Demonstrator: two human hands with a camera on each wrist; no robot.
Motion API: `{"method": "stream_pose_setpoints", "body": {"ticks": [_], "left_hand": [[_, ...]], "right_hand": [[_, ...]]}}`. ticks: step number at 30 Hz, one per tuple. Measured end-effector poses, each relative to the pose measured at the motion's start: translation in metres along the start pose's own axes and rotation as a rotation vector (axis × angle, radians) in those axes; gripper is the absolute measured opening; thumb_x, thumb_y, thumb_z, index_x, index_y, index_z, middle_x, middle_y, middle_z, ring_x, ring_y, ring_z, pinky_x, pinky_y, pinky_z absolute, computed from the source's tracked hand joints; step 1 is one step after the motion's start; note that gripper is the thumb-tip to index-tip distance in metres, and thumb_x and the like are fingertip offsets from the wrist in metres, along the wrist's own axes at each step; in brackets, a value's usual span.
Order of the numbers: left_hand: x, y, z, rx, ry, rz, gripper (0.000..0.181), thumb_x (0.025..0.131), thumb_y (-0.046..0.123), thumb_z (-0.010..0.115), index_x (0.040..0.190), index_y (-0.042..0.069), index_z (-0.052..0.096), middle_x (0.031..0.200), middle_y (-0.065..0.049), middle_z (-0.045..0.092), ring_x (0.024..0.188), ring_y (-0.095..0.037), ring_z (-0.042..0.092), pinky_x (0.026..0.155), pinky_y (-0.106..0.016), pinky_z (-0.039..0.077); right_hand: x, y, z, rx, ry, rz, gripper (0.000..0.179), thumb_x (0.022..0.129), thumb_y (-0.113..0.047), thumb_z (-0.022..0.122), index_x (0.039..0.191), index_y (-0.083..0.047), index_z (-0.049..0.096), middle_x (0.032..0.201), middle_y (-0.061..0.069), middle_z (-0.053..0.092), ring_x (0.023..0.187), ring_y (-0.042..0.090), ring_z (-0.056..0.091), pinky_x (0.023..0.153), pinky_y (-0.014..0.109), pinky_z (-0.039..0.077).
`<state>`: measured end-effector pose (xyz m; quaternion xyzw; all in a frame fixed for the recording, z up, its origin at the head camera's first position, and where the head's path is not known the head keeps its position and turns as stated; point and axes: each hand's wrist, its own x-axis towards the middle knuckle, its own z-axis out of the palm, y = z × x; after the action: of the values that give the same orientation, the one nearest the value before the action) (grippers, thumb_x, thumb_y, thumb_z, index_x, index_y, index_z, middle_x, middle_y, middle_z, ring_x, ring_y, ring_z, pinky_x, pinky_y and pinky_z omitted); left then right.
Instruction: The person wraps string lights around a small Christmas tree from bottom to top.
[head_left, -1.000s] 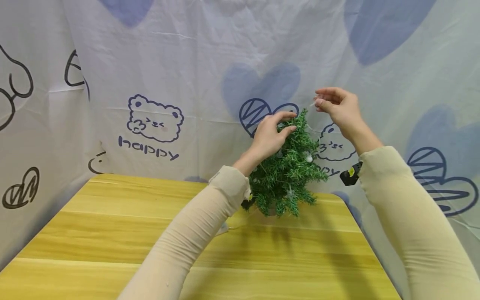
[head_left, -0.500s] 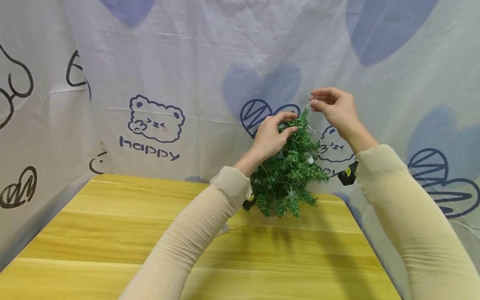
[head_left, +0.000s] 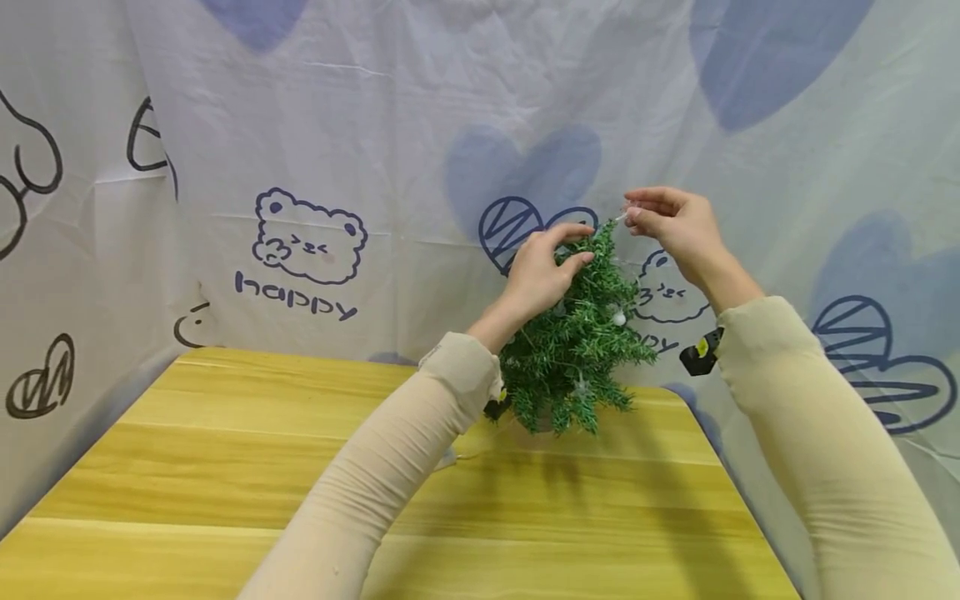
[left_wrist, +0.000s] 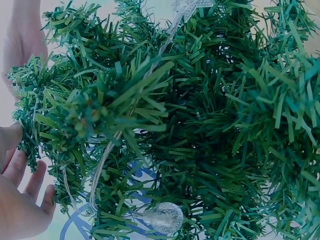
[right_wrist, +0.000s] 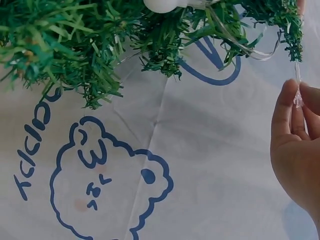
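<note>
A small green artificial Christmas tree (head_left: 577,333) stands on the wooden table. My left hand (head_left: 540,271) holds its upper part, with the thumb and fingers curved round the branches; in the left wrist view the left hand (left_wrist: 22,195) is partly behind green needles. Just right of the treetop, my right hand (head_left: 678,225) pinches a small clear light (right_wrist: 298,98) between thumb and fingers, and its thin wire leads to the tip. Among the branches hang a clear star-shaped light (left_wrist: 192,7), a round clear bulb (left_wrist: 165,218) and a white ball (right_wrist: 161,4).
The yellow wood-grain table (head_left: 225,467) reaches toward me. A small pale item (head_left: 447,458) with a thin cord lies by the tree's base, partly hidden by the left sleeve. Behind hangs a white printed cloth (head_left: 360,142).
My right hand has shifted slightly left, then slightly down, staying beside the treetop with the clear light. My left hand has stayed in place on the tree.
</note>
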<state>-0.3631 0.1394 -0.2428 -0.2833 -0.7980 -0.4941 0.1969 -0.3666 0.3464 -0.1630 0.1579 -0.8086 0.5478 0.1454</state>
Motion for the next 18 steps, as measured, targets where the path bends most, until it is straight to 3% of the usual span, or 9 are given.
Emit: {"method": "stream_pose_setpoints", "body": {"ticks": [10,15,18], "left_hand": [[0.000,0.001,-0.002,-0.012,0.001,-0.006,0.042,0.105,0.027,0.064,0.146,0.022,0.060,0.144,0.003,0.061,0.135,-0.018,0.051,0.114,-0.038,0.040],[-0.001,-0.002,-0.003,0.028,-0.002,-0.008,0.043,0.106,0.029,0.063,0.148,0.022,0.059,0.146,0.004,0.060,0.135,-0.018,0.050,0.114,-0.039,0.040],[-0.002,-0.004,-0.004,0.091,-0.007,0.023,0.044,0.107,0.030,0.061,0.150,0.021,0.057,0.150,0.003,0.057,0.138,-0.018,0.049,0.116,-0.038,0.039]], "right_hand": [[-0.010,0.002,-0.003,-0.113,-0.090,-0.018,0.037,0.105,-0.013,0.063,0.140,0.000,0.062,0.112,-0.003,0.071,0.099,0.010,0.068,0.088,0.021,0.057],[-0.012,0.007,-0.003,-0.042,-0.139,-0.018,0.042,0.105,-0.019,0.065,0.142,-0.001,0.060,0.120,0.000,0.069,0.106,0.013,0.068,0.093,0.026,0.057],[-0.012,0.010,-0.003,-0.003,-0.156,-0.018,0.050,0.104,-0.023,0.066,0.148,0.000,0.054,0.127,0.000,0.067,0.114,0.017,0.066,0.096,0.027,0.056]]}}
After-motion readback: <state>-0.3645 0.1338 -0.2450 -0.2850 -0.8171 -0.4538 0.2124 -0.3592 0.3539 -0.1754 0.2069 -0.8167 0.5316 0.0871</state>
